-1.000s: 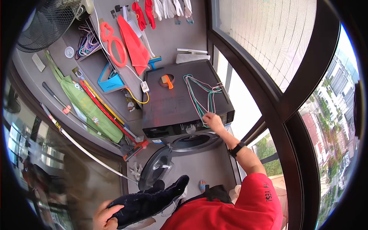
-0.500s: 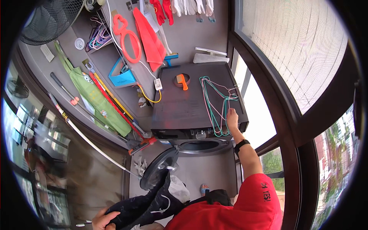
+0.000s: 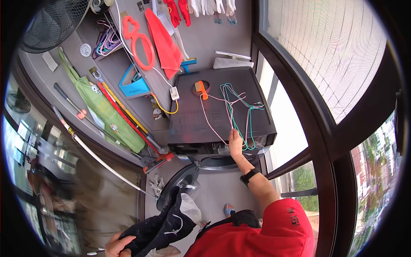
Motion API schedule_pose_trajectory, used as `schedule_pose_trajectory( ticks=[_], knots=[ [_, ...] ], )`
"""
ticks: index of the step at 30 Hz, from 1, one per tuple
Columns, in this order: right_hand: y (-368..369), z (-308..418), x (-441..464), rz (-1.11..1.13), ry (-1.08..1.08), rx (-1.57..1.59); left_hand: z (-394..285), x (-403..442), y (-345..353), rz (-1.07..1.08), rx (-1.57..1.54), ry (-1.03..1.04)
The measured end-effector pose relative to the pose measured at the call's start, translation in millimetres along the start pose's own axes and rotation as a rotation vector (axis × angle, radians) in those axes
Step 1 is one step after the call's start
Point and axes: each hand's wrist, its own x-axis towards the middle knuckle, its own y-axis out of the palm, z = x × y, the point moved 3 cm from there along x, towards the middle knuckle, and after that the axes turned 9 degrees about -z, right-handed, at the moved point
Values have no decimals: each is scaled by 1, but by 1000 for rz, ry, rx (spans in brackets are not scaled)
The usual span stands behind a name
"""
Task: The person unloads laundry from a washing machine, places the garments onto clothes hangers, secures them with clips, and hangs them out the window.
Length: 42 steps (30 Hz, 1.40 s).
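Note:
My right hand (image 3: 235,143) is closed on a pink clothes hanger (image 3: 207,118) over the front edge of the black washing machine (image 3: 188,122). Green hangers (image 3: 250,124) lie on the machine top just right of that hand. At the lower left, my left hand (image 3: 117,246) grips dark trousers (image 3: 160,227) with a white drawstring; they hang across in front of my body. The round washer door (image 3: 177,180) stands open beside the trousers. An orange-handled brush (image 3: 201,89) rests on a dark round thing on the machine top, near the pink hanger.
A green apron (image 3: 107,111), mop poles and a white pole (image 3: 102,160) line the left wall. A blue holder (image 3: 134,88) and a pink-red cloth (image 3: 166,45) hang behind the machine. Windows (image 3: 282,115) run along the right. A fan (image 3: 55,25) is at upper left.
My right hand has moved left with the pink hanger, separating it from the green hangers. My left hand still holds the trousers in nearly the same place.

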Motion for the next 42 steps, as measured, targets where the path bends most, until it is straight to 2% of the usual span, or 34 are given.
schedule_pose_trajectory(
  ticks=[7, 11, 12, 13, 15, 17, 19, 22, 23, 25, 28, 31, 34, 38, 41, 42],
  knots=[
    [-13, 2, -33, 34, -11, 66, 5, -6, -2, -27, 21, 34],
    [4, 11, -45, 118, 79, 12, 9, -5, -1, -17, 11, 36],
    [12, 17, -42, 51, -13, 8, 8, -3, 0, -18, 4, 49],
    [18, 17, -39, 141, 10, 8, 7, -2, 0, -20, 8, 56],
    [28, 19, -28, 244, -179, -297, 5, -1, 2, -28, 17, 67],
    [20, 21, -8, 77, -313, -224, 1, -1, 1, -18, 27, 51],
    [-3, 16, 23, 0, -242, -246, 0, -3, -1, -8, 38, 37],
    [-28, -22, 68, -124, -204, -445, 3, -7, -2, 11, 49, 14],
    [-36, -32, 80, -127, -127, -565, 2, -7, -1, 15, 51, -2],
    [-42, -53, 90, 13, 1, -689, 0, -8, 0, -2, 47, -1],
    [-38, -79, 93, 215, 158, -621, 0, -7, 3, -28, 34, 35],
    [-34, -91, 93, -22, 61, -517, 0, -6, 4, -20, 35, -3],
    [-34, -81, 95, 82, 269, -41, 4, -5, 4, 1, 31, -72],
    [-53, -13, 85, 7, 70, 53, 4, -4, 5, 3, 36, -52],
    [-66, 11, 82, -128, -255, -160, 1, -4, 4, 14, 21, -39],
    [-68, 14, 81, -110, -218, -178, 0, -4, 3, 18, 12, -33]
  ],
)
